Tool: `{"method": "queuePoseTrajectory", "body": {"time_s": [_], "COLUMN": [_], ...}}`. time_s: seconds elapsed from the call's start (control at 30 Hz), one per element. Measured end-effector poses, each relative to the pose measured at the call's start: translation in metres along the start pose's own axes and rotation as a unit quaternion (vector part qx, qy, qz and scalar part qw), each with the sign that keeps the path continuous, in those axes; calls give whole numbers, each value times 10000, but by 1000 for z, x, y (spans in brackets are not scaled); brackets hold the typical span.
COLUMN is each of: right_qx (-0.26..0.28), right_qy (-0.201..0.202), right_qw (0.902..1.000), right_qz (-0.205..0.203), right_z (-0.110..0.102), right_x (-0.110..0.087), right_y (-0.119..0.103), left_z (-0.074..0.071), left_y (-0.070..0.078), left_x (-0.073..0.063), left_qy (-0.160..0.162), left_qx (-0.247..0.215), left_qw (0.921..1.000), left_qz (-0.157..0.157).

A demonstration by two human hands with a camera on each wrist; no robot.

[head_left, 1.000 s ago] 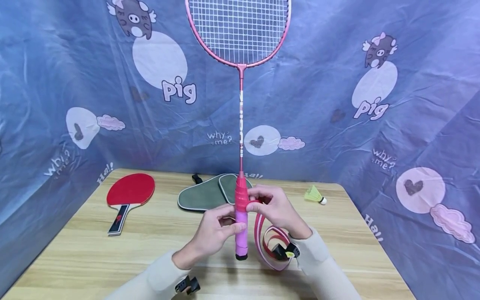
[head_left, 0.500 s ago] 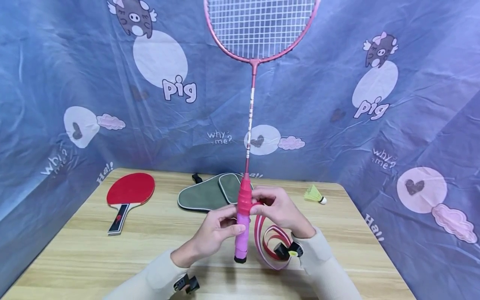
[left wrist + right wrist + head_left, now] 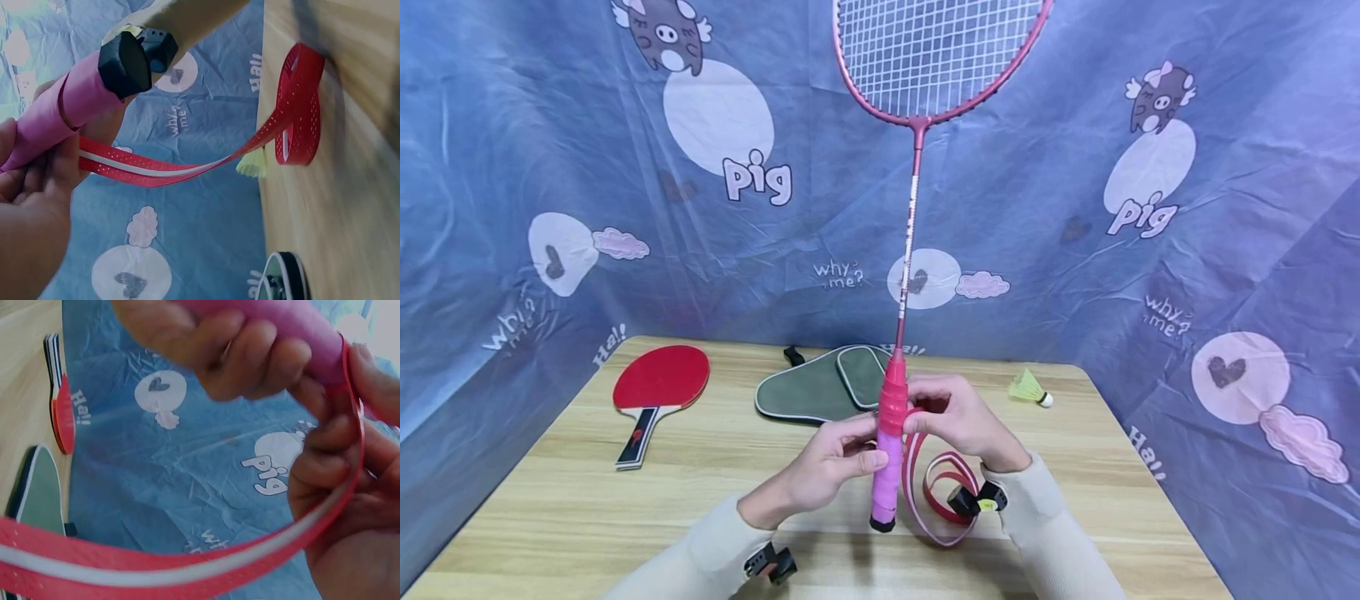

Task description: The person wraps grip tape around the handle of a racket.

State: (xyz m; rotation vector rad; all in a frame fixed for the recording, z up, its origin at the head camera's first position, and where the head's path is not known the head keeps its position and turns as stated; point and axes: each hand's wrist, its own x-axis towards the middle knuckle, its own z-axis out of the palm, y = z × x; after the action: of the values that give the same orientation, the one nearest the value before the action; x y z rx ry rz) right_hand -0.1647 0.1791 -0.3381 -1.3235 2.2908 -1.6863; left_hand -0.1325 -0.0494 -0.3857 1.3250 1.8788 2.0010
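Observation:
A pink-red badminton racket (image 3: 912,208) stands almost upright over the table in the head view, its head leaning right and cut off by the top edge. My left hand (image 3: 820,467) grips its handle, where pink-purple wrap (image 3: 886,479) shows above a black butt cap (image 3: 125,65). Red overgrip tape (image 3: 892,396) covers the upper handle in wound turns. With thumb and fingers my right hand (image 3: 958,421) pinches the free strip where it leaves the handle. The perforated strip (image 3: 156,175), white-lined on its inner face, hangs down to a loose coil (image 3: 306,137) on the table.
On the wooden table (image 3: 722,492), a red table tennis bat (image 3: 662,379) lies at left. A green bat case (image 3: 808,392) lies behind the hands, and a yellow shuttlecock (image 3: 1030,389) at back right. Blue printed cloth (image 3: 1037,183) surrounds the back and sides.
The racket has tipped from upright, its head moving right. My right hand has shifted slightly right and down with the tape, still pinching it; my left hand keeps its hold on the handle.

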Motion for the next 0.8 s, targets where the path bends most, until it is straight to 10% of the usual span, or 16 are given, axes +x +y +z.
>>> {"method": "queuePoseTrajectory", "body": {"time_s": [0.3,0.47,0.8], "right_qx": [-400,-743,-1050], "right_qy": [817,1115,1563], "right_qw": [9958,9909,9820], "right_qz": [40,117,148], "right_z": [7,13,22], "right_x": [6,8,10], "right_y": [1,2,3], "left_z": [7,12,15], "left_y": [1,-2,1], "left_x": [3,4,7], "left_qy": [1851,2170,2741], "left_qx": [1504,2047,2496], "left_qw": [9710,9544,9268], "left_qz": [-133,89,-594]}}
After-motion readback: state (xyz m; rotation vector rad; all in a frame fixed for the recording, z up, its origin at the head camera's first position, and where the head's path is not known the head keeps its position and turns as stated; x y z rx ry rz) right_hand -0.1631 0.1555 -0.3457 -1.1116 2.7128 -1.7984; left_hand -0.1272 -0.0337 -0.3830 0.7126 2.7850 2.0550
